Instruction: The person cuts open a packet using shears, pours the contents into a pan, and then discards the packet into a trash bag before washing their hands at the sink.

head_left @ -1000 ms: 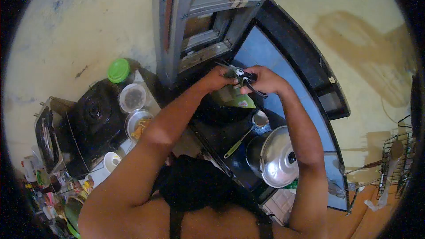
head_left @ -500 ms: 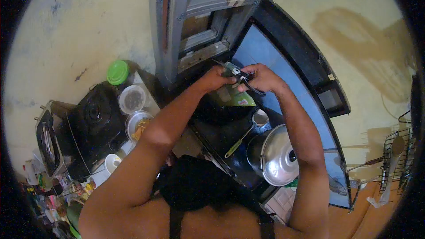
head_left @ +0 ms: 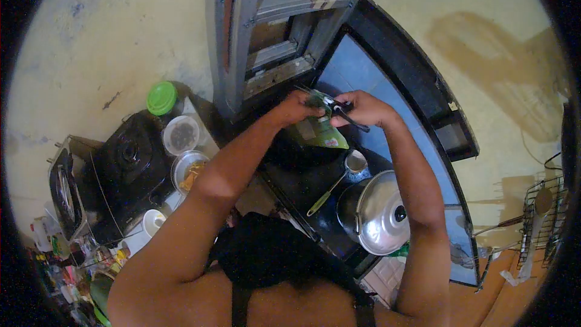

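Above the dark stove, my left hand point(head_left: 295, 109) is closed on the upper part of a green plastic packet point(head_left: 330, 137), which hangs down below the fingers. My right hand point(head_left: 363, 109) grips a pair of black-handled scissors point(head_left: 357, 122). The blades point left toward the packet's top edge, close to my left fingers. Whether they are cutting into the plastic is too small to make out. Below the packet, a small ladle point(head_left: 356, 161) with a green handle lies on the black stove top point(head_left: 290, 169).
A lidded silver pot point(head_left: 378, 218) stands beneath my right forearm. A metal ladder point(head_left: 284, 3) leans behind the stove. To the left are a green-lidded container point(head_left: 161, 98), a round tub point(head_left: 181, 135), a bowl of food point(head_left: 179, 168) and a black appliance point(head_left: 130, 163). A wire rack point(head_left: 535, 206) hangs right.
My right hand has shifted slightly right and turned, so the scissors' handles look closer together and point lower right. My left hand and the packet have barely moved.
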Demonstrator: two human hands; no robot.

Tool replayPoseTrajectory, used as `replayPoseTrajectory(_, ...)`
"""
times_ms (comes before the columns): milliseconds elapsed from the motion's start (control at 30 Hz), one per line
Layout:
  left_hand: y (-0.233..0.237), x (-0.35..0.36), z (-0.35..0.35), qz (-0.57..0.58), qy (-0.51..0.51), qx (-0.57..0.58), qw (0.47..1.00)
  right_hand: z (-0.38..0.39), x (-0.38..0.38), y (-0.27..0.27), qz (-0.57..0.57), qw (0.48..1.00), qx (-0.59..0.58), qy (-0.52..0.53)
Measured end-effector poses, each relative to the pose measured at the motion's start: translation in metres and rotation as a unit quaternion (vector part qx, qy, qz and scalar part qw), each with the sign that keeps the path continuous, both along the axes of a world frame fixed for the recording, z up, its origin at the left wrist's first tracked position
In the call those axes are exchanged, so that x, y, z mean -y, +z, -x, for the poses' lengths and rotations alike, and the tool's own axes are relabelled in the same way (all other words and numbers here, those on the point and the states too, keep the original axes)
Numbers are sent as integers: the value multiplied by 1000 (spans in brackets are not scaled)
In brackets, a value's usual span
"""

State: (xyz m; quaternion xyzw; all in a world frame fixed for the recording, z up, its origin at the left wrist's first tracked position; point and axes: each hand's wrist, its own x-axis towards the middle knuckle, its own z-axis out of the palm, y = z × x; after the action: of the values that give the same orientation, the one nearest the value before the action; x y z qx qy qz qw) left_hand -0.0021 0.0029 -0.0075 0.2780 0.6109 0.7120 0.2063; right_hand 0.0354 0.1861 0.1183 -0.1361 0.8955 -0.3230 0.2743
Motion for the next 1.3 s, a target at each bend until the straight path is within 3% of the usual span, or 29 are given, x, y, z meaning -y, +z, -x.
replayPoseTrajectory(200,1,-3,-3,1,19,-4,1000,-1,11,10,-18,999,26,-41)
replayPoseTrajectory(400,0,-1,-1,24,19,1,1000,0,9,7,13,999,-31,3)
replayPoseTrajectory(500,-3,-3,1,-6,6,-35,999,-3,18,15,-14,1000,-4,-21)
replayPoseTrajectory(600,0,-2,-1,0,10,3,1000,1,11,15,-59,998,-34,1)
replayPoseTrajectory(900,0,-1,0,34,12,-9,999,1,13,7,0,1000,-4,-21)
replayPoseTrajectory(967,-2,-1,0,21,6,-2,1000,1,10,14,-50,997,-50,12)
replayPoseTrajectory(1300,-4,1,-4,43,21,15,999,-5,13,13,-64,996,-64,5)
